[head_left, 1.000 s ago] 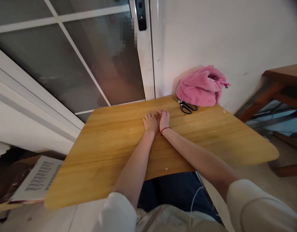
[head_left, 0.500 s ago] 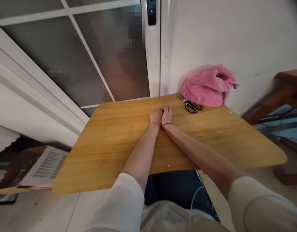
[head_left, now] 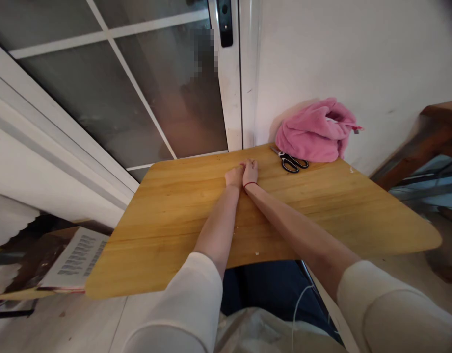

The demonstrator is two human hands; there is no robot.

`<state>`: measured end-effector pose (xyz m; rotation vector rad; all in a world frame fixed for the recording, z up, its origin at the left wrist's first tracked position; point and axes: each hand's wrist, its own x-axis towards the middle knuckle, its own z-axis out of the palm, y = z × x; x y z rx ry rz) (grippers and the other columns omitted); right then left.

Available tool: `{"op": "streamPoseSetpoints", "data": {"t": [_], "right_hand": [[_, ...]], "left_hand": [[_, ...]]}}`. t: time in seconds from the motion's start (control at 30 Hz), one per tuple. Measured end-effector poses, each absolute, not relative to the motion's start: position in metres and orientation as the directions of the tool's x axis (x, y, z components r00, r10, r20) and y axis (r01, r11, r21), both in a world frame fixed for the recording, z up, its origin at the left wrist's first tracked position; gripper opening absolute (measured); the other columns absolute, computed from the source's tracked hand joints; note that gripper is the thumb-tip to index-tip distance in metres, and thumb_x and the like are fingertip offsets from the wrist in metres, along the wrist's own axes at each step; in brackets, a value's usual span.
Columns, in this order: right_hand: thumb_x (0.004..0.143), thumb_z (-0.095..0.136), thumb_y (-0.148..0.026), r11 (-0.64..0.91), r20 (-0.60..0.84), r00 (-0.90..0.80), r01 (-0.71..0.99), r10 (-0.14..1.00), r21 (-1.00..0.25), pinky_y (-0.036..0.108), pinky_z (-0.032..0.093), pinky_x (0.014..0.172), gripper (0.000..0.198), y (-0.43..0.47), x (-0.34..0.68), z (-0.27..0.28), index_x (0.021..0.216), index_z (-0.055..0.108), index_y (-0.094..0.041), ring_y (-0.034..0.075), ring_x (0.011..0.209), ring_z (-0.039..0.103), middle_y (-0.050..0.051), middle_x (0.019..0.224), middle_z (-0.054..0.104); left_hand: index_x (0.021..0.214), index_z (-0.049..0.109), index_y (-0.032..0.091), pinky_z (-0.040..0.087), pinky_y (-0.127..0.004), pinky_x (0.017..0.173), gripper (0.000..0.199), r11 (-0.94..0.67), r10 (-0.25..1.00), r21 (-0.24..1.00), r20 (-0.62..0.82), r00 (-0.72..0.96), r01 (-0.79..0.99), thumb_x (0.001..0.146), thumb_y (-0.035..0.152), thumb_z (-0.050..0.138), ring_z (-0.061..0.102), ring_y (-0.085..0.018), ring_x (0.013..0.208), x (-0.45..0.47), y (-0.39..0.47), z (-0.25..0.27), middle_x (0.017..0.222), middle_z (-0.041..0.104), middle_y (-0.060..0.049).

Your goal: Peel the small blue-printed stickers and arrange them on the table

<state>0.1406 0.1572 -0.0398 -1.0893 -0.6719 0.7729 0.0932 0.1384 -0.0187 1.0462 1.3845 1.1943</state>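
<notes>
My left hand (head_left: 234, 177) and my right hand (head_left: 251, 171) rest together on the wooden tabletop (head_left: 167, 211), touching at the fingers. Both are closed, with the fingers curled in. Whatever lies between or inside them, if anything, is hidden. A thin red cord circles my right wrist. Beyond my right hand, to the right, lies a pair of scissors (head_left: 292, 162) with black and white handles, apart from the hand. A pink plush cloth bundle (head_left: 314, 131) sits behind the scissors at the table's back edge, against the wall.
A framed glass door (head_left: 137, 93) with a black lock plate (head_left: 225, 24) stands behind the table. At the lower left is an open cardboard box (head_left: 73, 260) with printed sides. Wooden furniture (head_left: 413, 147) stands at the right. Tiny white bits lie on the tabletop.
The view has shifted slightly. My hands stay together on the table, with the right fingers a little changed in pose. The scissors and pink bundle stay put.
</notes>
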Motion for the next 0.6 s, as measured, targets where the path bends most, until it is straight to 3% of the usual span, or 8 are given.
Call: {"op": "streamPoseSetpoints", "data": {"t": [0.33,0.43,0.5,0.6], "right_hand": [[0.081,0.039,-0.031,0.286,0.091,0.534,-0.295,0.840,-0.912,0.028,0.047,0.075,0.012,0.172,0.137,-0.039,0.075,0.044,-0.022,0.012,0.067,0.059,-0.003,0.063,0.058],[0.078,0.040,-0.028,0.296,0.115,0.486,-0.312,0.866,-0.903,0.029,0.048,0.075,0.008,0.167,0.139,-0.037,0.073,0.043,-0.022,0.013,0.068,0.060,-0.003,0.064,0.059],[0.076,0.040,-0.027,0.304,0.144,0.456,-0.300,0.878,-0.904,0.031,0.049,0.077,0.006,0.160,0.142,-0.038,0.074,0.042,-0.022,0.013,0.070,0.061,-0.002,0.065,0.059],[0.075,0.042,-0.028,0.313,0.202,0.401,-0.233,0.894,-0.921,0.033,0.049,0.080,0.006,0.144,0.144,-0.042,0.075,0.043,-0.022,0.014,0.076,0.062,-0.001,0.070,0.061]], "left_hand": [[0.114,0.055,0.017,0.050,-0.038,0.083,0.031,0.145,0.982,0.989,-0.140,-0.123,0.028,0.088,0.033,0.052,0.058,-0.019,0.099,0.073,0.158,-0.017,0.116,0.056,-0.009],[0.093,0.059,0.011,0.050,-0.029,0.066,0.024,0.095,0.982,0.993,-0.105,-0.159,-0.069,0.086,0.034,0.055,0.059,-0.014,0.076,0.063,0.155,-0.016,0.088,0.061,-0.003],[0.062,0.052,0.013,0.039,-0.020,0.049,0.031,0.047,0.977,0.983,-0.082,-0.194,-0.179,0.086,0.032,0.053,0.049,-0.008,0.053,0.058,0.152,-0.014,0.058,0.048,0.003],[0.046,0.027,0.019,0.021,-0.020,0.038,0.046,-0.003,0.976,0.929,-0.078,-0.204,-0.370,0.085,0.031,0.049,0.024,-0.005,0.035,0.046,0.147,-0.011,0.041,0.022,0.008]]}}
